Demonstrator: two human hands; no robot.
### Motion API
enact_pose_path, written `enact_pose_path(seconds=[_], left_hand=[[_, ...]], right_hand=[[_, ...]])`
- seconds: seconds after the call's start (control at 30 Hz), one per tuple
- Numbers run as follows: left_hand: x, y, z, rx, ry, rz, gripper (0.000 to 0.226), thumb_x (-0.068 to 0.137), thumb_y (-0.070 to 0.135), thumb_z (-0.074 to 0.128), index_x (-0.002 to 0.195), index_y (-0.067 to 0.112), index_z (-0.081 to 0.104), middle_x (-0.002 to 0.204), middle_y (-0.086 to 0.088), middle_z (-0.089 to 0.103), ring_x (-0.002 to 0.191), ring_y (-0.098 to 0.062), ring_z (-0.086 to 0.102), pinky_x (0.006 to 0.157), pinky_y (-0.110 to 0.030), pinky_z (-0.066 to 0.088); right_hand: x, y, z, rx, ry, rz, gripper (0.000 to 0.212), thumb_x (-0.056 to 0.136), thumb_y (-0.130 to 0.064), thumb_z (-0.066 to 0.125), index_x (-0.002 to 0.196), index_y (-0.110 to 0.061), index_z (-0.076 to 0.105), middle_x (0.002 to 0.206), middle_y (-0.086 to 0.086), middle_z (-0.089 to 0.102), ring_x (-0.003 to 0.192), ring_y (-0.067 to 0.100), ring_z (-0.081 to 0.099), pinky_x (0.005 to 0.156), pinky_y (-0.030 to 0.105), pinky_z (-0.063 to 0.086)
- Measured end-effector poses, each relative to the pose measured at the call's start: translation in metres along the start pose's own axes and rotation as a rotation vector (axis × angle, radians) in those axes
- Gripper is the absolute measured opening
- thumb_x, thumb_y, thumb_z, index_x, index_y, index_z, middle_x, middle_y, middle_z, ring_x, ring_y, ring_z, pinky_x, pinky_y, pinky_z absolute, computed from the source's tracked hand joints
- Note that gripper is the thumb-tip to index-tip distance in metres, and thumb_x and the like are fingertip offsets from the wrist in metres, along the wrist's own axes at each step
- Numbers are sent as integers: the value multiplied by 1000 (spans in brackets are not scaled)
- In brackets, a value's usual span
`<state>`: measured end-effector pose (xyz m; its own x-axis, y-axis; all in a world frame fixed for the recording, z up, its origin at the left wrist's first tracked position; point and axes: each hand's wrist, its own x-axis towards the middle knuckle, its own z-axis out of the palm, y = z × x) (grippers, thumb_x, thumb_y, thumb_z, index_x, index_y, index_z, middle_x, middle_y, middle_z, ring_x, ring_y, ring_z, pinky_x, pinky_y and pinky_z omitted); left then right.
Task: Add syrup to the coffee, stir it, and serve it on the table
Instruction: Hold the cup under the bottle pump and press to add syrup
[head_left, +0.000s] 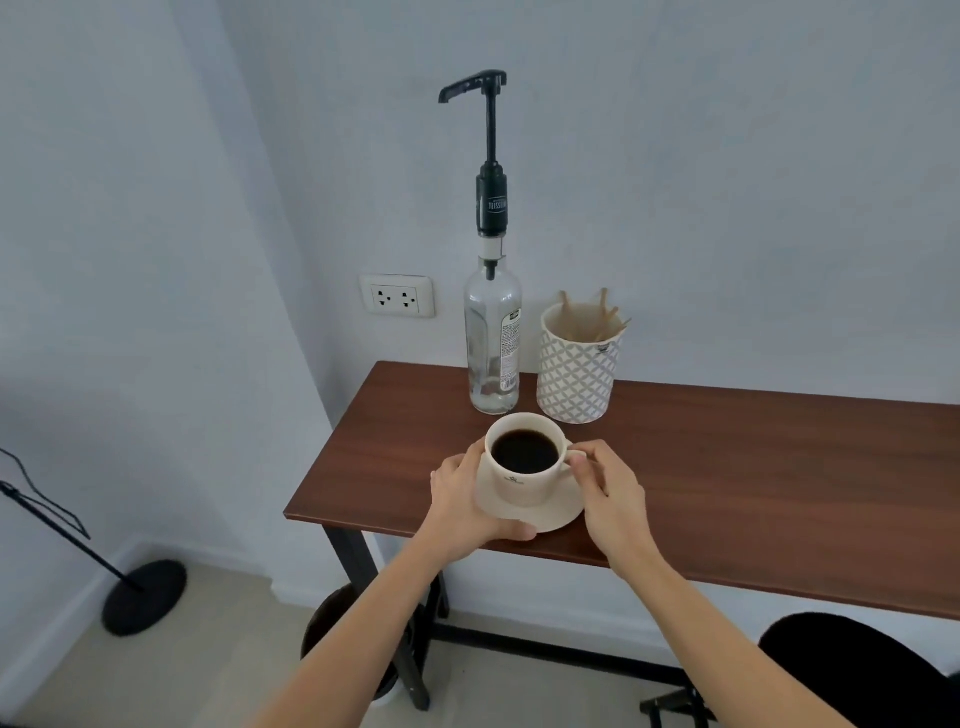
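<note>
While both hands hold it, the coffee cup (524, 457) sits on its saucer (540, 514).
Left hand (460, 499) grips the saucer rim; right hand (610, 493) pinches the cup handle, on the desk (727, 467).

A cup (524, 460) of black coffee is held on its saucer (558, 512) above the table (727, 457): the saucer's rim is gripped by the left hand (467, 499), the handle pinched by the right hand (613, 493). Just beyond the grip, a syrup bottle (493, 338) and stirrer holder (577, 369) are seen.
</note>
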<state>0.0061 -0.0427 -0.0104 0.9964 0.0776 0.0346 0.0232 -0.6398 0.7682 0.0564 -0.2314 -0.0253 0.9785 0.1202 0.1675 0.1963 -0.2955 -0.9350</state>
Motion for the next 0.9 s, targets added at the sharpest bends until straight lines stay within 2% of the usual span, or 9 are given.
enact_pose_path(seconds=[0.17, 0.27, 0.33, 0.4, 0.43, 0.53, 0.67, 0.83, 0.9], left_hand=[[4, 0, 2, -140, 60, 45, 96, 55, 64, 80, 140, 40, 43, 132, 25, 55, 132, -14, 40, 115, -41, 31], [11, -6, 4, -197, 63, 50, 89, 64, 57, 88, 140, 37, 47, 134, 21, 59, 136, -17, 42, 113, -43, 39], [14, -9, 5, -202, 64, 32, 89, 66, 52, 90, 142, 39, 46, 135, 21, 58, 137, -18, 39, 106, -28, 41], [17, -10, 5, -176, 69, 36, 87, 67, 50, 90, 141, 38, 45, 133, 24, 57, 135, -15, 38, 96, -9, 26], [18, -9, 5, -161, 71, 45, 85, 68, 49, 91, 139, 38, 46, 130, 25, 57, 134, -14, 40, 95, -7, 22], [24, -7, 3, -130, 63, 56, 78, 69, 45, 91, 132, 40, 47, 123, 25, 58, 130, -10, 43, 97, -9, 19], [27, -5, 3, -128, 61, 39, 80, 68, 47, 91, 135, 33, 50, 128, 19, 61, 132, -12, 45, 103, -23, 19], [28, -3, 3, -131, 70, 31, 75, 67, 46, 92, 130, 38, 50, 119, 24, 61, 119, 3, 48, 108, -28, 22], [28, -2, 2, -144, 68, 20, 76, 67, 45, 92, 131, 37, 51, 120, 24, 61, 121, 2, 48, 109, -29, 23]], right_hand=[[-4, -2, 2, 30, 36, -25, 19, 103, -29, 51, 94, -32, 67, 94, -19, 72, 92, -3, 62, 74, 17, 43], [-5, -4, 4, 39, 45, -16, 19, 103, -26, 52, 94, -31, 68, 94, -20, 72, 92, -3, 62, 74, 17, 45], [-5, -5, 5, 36, 48, -5, 19, 102, -26, 52, 95, -32, 68, 94, -20, 72, 93, -2, 62, 75, 19, 46], [-4, -6, 6, 33, 54, 8, 19, 102, -26, 53, 95, -33, 69, 95, -21, 72, 95, -3, 62, 77, 22, 47], [-4, -6, 7, 32, 58, 15, 19, 102, -26, 53, 94, -34, 69, 95, -22, 72, 95, -3, 61, 78, 23, 48], [-2, -7, 8, 37, 72, 31, 20, 102, -26, 54, 93, -35, 70, 93, -20, 73, 93, -2, 62, 79, 25, 48], [0, -7, 8, 24, 87, 40, 22, 102, -26, 53, 92, -36, 69, 91, -21, 72, 93, -4, 61, 77, 24, 47], [1, -8, 7, 15, 93, 32, 22, 102, -25, 54, 92, -37, 69, 91, -21, 72, 93, -4, 62, 76, 20, 46], [2, -9, 7, 14, 96, 31, 21, 101, -25, 54, 92, -37, 70, 92, -20, 73, 93, -3, 62, 77, 20, 46]])
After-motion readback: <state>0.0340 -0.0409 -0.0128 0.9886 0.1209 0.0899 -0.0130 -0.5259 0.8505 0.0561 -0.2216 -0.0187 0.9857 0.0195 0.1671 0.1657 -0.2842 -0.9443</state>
